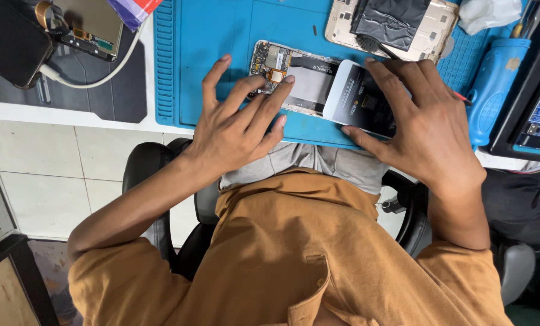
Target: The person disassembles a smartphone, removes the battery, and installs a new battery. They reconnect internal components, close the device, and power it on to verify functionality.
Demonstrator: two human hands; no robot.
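Blue mat (pixel 221 36), black-and-white battery (pixel 360 96), orange-brown shirt (pixel 294 253)

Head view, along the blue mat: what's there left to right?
Dark phone → loose circuit module with white cable → left hand on the opened phone → right hand on the white-edged battery → blue tool → screen device.

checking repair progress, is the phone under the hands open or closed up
Open: the phone lies on the blue mat with circuit board and cable bare. Left hand presses it; right hand holds the battery.
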